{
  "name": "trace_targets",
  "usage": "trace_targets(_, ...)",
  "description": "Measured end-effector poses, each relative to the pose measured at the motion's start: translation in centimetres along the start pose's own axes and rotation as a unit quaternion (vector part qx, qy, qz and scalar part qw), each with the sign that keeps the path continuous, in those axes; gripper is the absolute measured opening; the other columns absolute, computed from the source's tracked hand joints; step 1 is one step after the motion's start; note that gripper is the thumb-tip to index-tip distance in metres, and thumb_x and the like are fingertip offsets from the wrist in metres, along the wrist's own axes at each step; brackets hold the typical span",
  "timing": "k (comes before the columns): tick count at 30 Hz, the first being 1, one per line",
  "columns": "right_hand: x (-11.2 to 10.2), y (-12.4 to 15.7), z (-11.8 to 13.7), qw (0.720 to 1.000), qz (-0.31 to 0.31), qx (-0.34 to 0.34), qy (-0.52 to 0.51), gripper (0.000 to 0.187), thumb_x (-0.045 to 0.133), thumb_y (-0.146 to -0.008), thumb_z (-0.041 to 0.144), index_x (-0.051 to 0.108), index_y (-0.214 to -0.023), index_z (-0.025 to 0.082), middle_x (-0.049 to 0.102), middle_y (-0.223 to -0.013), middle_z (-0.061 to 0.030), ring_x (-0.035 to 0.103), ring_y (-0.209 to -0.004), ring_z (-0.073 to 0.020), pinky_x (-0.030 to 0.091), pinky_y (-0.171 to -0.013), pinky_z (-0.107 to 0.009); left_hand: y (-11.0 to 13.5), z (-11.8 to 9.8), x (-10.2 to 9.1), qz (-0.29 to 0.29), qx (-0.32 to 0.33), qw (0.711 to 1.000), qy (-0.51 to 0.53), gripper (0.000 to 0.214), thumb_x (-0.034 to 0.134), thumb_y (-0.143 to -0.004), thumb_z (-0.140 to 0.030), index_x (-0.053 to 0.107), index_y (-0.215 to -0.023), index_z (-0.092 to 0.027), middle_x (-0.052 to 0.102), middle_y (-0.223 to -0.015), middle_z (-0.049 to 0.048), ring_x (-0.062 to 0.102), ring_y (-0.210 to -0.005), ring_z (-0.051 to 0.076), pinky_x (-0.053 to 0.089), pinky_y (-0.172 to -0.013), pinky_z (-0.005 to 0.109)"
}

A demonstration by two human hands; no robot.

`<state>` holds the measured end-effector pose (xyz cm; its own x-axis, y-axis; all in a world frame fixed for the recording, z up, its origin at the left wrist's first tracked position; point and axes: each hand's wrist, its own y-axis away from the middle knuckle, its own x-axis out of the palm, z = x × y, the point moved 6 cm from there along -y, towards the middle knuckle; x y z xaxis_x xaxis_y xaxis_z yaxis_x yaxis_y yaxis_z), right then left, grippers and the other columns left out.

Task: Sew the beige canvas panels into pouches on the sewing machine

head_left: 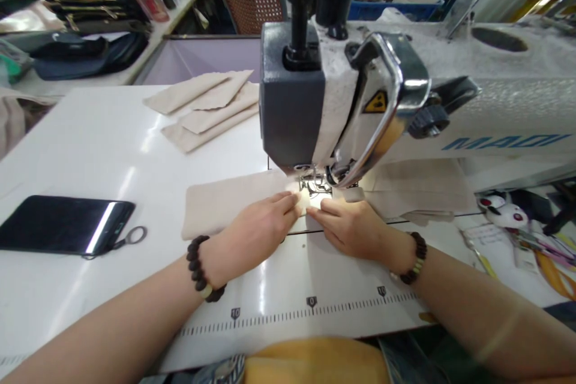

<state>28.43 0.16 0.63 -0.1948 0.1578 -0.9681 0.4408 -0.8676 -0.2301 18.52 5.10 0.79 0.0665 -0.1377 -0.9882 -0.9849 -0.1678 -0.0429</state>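
A beige fabric piece (229,195) lies flat on the sewing table, its right end close to the presser foot (315,185) of the sewing machine (292,96). My left hand (258,222) rests over that end, fingers closed on the fabric edge. From the other side my right hand (353,225) reaches in, its fingers drawn together at the same edge, just in front of the foot. Both sets of fingertips almost meet under the machine's light. Right of the needle area, a stack of beige fabric pieces (423,189) lies beneath the machine arm.
More folded beige pieces (211,105) lie at the back left of the table. A black phone (67,225) with a ring strap is at the left. Scissors with orange handles (555,273) and small tools are at the right. A chair (254,6) stands behind, near a seated person.
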Motion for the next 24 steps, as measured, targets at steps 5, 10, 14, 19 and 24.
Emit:
trace_targets(5, 0.8, -0.6, -0.7, 0.996, 0.047, 0.065, 0.045, 0.031, 0.047, -0.083, 0.013, 0.059, -0.111, 0.013, 0.064, -0.08, -0.0047, 0.053, -0.066, -0.0141, 0.03, -0.053, -0.027, -0.5, 1.5, -0.2, -0.036, -0.025, 0.999, 0.023, 0.022, 0.04, -0.091, -0.008, 0.057, -0.104, -0.007, 0.06, -0.102, 0.0106, 0.057, -0.102, 0.019, 0.049, -0.09, 0.031)
trace_targets(10, 1.2, -1.0, -0.9, 0.992, 0.062, 0.088, 0.062, 0.04, 0.049, -0.081, 0.011, 0.055, -0.12, 0.011, 0.064, -0.083, -0.0074, 0.054, -0.066, -0.0152, 0.032, -0.056, -0.028, -1.1, 2.3, -0.5, -0.066, -0.038, 0.997, 0.023, 0.023, 0.037, -0.09, -0.006, 0.057, -0.102, -0.009, 0.059, -0.107, 0.0102, 0.054, -0.108, 0.019, 0.049, -0.091, 0.032)
trace_targets(14, 1.1, -1.1, -0.8, 0.993, 0.057, 0.088, 0.06, 0.037, 0.047, -0.08, 0.01, 0.058, -0.115, 0.011, 0.063, -0.082, -0.0073, 0.053, -0.066, -0.0155, 0.032, -0.057, -0.029, -1.3, 2.8, -0.6, -0.079, -0.057, 0.995, 0.02, 0.023, 0.036, -0.09, -0.005, 0.059, -0.095, -0.01, 0.058, -0.109, 0.0119, 0.049, -0.116, 0.022, 0.047, -0.095, 0.036)
trace_targets(19, 0.9, -1.0, -0.7, 0.993, 0.053, 0.091, 0.059, 0.036, 0.047, -0.08, 0.01, 0.057, -0.115, 0.011, 0.064, -0.084, -0.0078, 0.054, -0.068, -0.0154, 0.032, -0.056, -0.027, -1.4, 3.1, -0.6, -0.079, -0.057, 0.995, 0.021, 0.021, 0.038, -0.089, -0.005, 0.058, -0.095, -0.009, 0.058, -0.108, 0.0138, 0.048, -0.117, 0.023, 0.045, -0.096, 0.036)
trace_targets(24, 1.0, -1.0, -0.8, 0.993, 0.06, 0.089, 0.055, 0.035, 0.047, -0.08, 0.01, 0.057, -0.114, 0.011, 0.064, -0.084, -0.0078, 0.054, -0.07, -0.0159, 0.034, -0.059, -0.027, -1.4, 2.9, 0.0, -0.05, -0.069, 0.996, 0.002, 0.024, 0.037, -0.091, -0.008, 0.055, -0.107, -0.009, 0.055, -0.118, 0.0136, 0.047, -0.118, 0.021, 0.043, -0.097, 0.037)
